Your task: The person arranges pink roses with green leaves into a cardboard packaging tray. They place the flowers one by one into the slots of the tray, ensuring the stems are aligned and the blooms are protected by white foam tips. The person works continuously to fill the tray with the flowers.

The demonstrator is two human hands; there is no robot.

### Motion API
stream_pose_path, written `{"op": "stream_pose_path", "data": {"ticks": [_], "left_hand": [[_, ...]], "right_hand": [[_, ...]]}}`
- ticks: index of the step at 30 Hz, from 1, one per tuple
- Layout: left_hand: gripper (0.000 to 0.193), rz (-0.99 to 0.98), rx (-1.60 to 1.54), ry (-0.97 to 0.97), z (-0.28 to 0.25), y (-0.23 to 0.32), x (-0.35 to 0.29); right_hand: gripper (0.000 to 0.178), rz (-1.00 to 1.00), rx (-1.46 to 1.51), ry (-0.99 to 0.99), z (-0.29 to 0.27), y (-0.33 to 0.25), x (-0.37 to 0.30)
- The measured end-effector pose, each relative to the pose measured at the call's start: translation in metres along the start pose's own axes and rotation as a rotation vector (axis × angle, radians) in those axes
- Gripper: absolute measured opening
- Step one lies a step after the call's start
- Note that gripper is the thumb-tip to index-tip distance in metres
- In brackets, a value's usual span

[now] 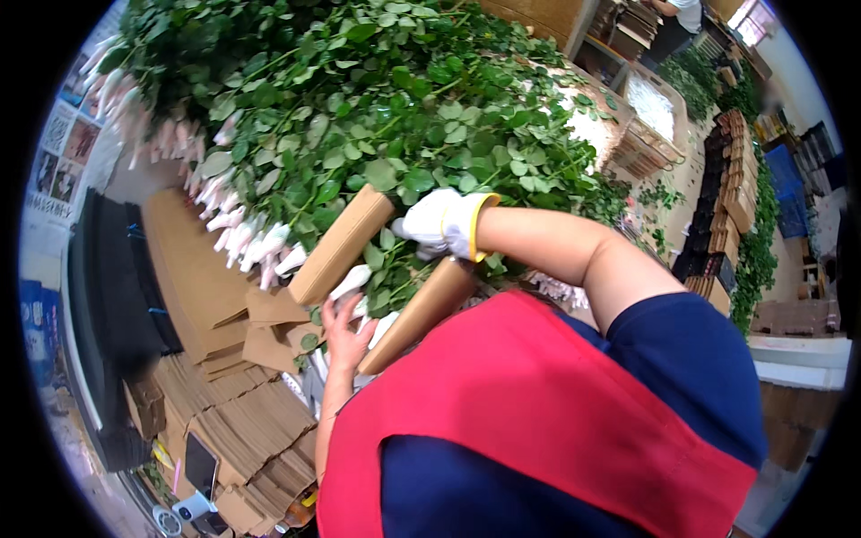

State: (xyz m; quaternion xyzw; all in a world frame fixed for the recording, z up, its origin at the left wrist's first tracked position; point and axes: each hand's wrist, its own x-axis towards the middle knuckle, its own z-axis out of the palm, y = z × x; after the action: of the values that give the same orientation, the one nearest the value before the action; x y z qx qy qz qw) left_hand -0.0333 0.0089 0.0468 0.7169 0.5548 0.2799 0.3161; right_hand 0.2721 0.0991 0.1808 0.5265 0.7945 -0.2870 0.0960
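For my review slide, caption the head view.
Bare left hand and gloved right hand at leafy stems between brown cardboard flaps.

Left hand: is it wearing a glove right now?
No, the left hand is bare, while the right hand wears a white glove.

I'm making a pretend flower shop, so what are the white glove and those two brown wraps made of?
The white glove looks like soft, matt fabric, maybe cotton: it wrinkles. The upper brown wrap and lower brown wrap seem stiff paper or thin cardboard, plain brown and holding their curved shapes; the lower looks smooth and slightly shiny.
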Motion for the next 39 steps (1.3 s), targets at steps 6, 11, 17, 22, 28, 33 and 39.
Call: {"op": "stream_pose_path", "data": {"ticks": [6,11,17,22,28,33,39], "left_hand": [[0.063,0.175,0.03,-0.009,0.012,-0.038,-0.015],[0.06,0.233,0.023,0.022,0.016,0.0,0.007],[0.083,-0.086,-0.16,0.127,0.024,-0.022,-0.025],[0.065,0.016,-0.121,0.141,0.025,-0.013,-0.03],[0.07,0.068,-0.174,0.019,0.017,-0.006,-0.018],[0.087,0.124,-0.047,-0.005,0.01,0.003,-0.024],[0.091,0.063,-0.138,-0.003,0.013,0.002,-0.027]], "right_hand": [[0.024,-0.359,-0.491,0.368,-0.074,-0.04,-0.034],[0.053,-0.261,-0.328,0.709,-0.115,-0.017,0.001],[0.047,-0.228,-0.494,0.847,-0.121,-0.023,0.018],[0.052,-0.443,-0.498,1.047,-0.135,-0.016,0.01],[0.033,-0.231,-0.689,0.974,-0.132,0.01,0.063],[0.027,-0.095,-0.565,0.82,-0.151,-0.008,0.072],[0.025,-0.14,-0.526,1.171,-0.198,-0.042,0.034]]}}
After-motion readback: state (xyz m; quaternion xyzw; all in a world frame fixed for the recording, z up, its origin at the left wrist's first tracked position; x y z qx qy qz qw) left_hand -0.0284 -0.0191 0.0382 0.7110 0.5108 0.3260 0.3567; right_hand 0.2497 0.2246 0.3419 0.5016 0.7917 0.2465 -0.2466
